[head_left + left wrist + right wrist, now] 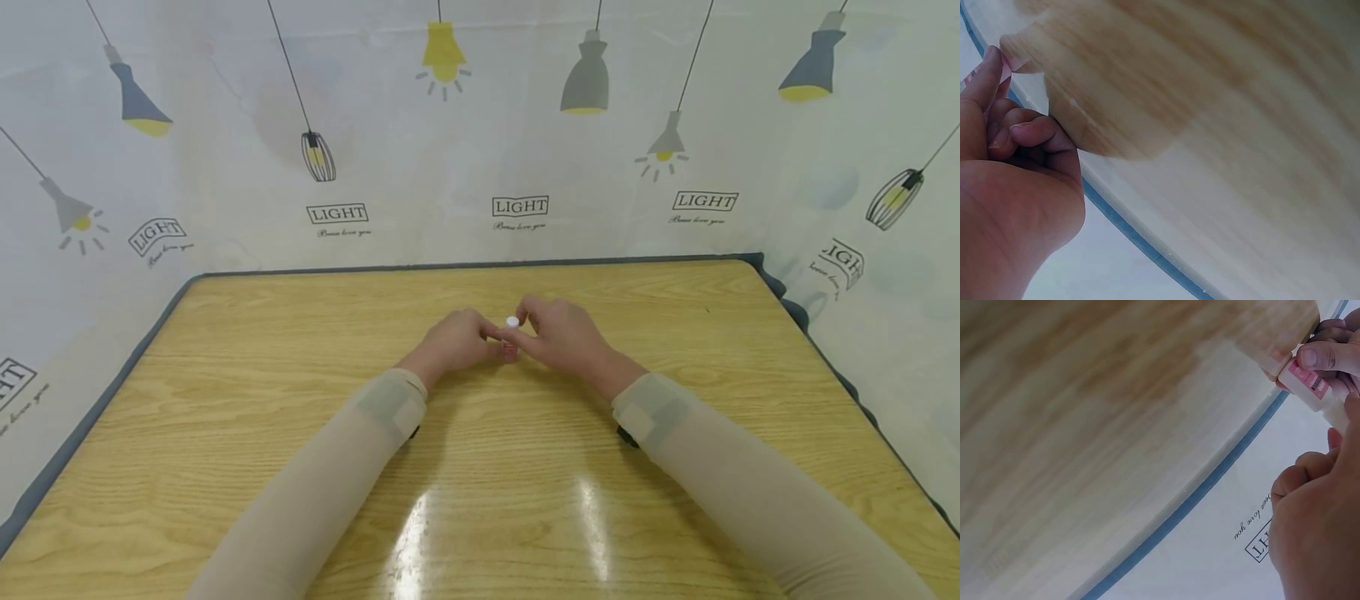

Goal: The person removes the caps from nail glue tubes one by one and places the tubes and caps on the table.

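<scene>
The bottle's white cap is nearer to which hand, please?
Right. The right hand is right at the white cap; the left hand pinches the bottle lower, below that cap.

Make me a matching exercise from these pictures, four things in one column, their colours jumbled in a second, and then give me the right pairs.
Column one
1. Bottle cap
2. Bottle label
3. Table edging
4. Left sleeve

Column two
A. Blue
B. Beige
C. White
D. Mainly pink

Right pairs
1 and C: the Bottle cap is white.
2 and D: the Bottle label is mainly pink.
3 and A: the Table edging is blue.
4 and B: the Left sleeve is beige.
</scene>
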Tool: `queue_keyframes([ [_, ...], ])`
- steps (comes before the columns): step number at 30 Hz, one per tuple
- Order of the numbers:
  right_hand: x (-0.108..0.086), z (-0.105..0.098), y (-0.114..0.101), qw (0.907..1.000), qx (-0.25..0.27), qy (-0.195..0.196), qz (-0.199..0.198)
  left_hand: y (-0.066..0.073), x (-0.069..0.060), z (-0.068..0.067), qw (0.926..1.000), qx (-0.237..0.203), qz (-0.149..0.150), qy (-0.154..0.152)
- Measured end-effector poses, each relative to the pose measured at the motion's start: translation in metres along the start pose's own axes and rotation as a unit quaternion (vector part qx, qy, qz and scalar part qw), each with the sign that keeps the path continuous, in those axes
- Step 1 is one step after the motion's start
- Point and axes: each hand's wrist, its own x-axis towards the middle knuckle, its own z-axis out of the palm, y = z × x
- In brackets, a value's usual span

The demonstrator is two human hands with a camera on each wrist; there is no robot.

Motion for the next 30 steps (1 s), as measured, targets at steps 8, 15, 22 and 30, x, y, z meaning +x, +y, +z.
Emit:
queue_keyframes([
  [8,-0.0016,-0.0001,0.0014,0.9983,0.042,0.028,-0.031,-0.0016,0.0009,0.0003,0.9999,-0.004,0.015,0.004],
  [15,-0.0022,-0.0018,0.0031,0.9969,0.047,0.060,-0.018,-0.0018,0.0009,0.0005,0.9999,-0.010,0.014,0.003],
  [22,-0.0014,-0.0052,0.0008,0.9965,0.063,0.055,0.002,-0.0003,0.0009,0.0002,0.9999,-0.008,0.010,0.003],
  [30,-0.0003,-0.0045,0.0018,0.9930,0.095,0.067,0.020,-0.0007,0.0009,0.0005,0.9997,-0.024,0.006,0.000],
])
